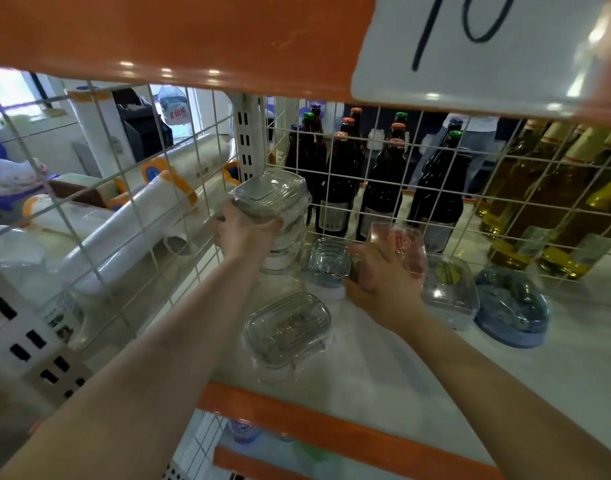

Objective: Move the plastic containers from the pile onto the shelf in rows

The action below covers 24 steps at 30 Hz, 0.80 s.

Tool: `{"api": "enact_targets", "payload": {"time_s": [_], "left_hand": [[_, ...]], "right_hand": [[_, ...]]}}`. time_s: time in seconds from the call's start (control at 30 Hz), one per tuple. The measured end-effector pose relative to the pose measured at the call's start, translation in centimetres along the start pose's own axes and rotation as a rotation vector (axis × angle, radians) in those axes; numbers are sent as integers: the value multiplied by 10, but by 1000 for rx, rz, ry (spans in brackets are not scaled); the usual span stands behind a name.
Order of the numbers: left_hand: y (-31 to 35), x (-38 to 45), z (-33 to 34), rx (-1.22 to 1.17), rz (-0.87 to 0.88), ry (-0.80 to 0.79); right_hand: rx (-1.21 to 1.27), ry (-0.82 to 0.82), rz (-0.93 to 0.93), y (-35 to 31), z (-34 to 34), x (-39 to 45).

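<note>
Clear plastic containers stand on the white shelf (383, 368). At the back left corner my left hand (243, 230) grips the top container (271, 194) of a tall stack (283, 251). My right hand (383, 271) holds a clear container (401, 247) tilted, just right of a small square container (328, 261). A lidded container (288, 329) sits alone nearer the front. To the right stand another clear container (449, 292) and a blue-tinted one (511, 306).
A white wire grid (366, 161) backs the shelf, with dark bottles (338, 188) and yellow oil bottles (556, 202) behind it. A side grid (99, 202) closes the left, with white rolls beyond. The orange shelf above (193, 39) hangs low, carrying a white sign (487, 46).
</note>
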State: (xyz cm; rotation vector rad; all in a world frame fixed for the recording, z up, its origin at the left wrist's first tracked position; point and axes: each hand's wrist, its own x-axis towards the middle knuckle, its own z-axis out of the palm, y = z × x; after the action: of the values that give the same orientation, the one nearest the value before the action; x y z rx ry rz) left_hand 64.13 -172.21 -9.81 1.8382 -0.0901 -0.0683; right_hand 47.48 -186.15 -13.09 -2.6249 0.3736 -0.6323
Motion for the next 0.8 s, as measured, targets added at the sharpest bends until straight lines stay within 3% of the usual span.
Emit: {"api": "enact_targets", "payload": {"time_s": [0.17,0.33,0.43,0.63,0.8], "left_hand": [[8,-6,3,110,178,75],[20,-1,2,322,185,-23],[20,4,0,382,282,-32],[23,7,-4,365,332,-73],[19,-3,-3,387,407,37]], "right_hand": [[18,2,2,8,0,1],[-4,-30,-13,11,-2,-2],[29,-22,-21,11,-3,-5],[55,-16,-9,10,-2,-7],[37,8,-10,12,-1,-7]]}}
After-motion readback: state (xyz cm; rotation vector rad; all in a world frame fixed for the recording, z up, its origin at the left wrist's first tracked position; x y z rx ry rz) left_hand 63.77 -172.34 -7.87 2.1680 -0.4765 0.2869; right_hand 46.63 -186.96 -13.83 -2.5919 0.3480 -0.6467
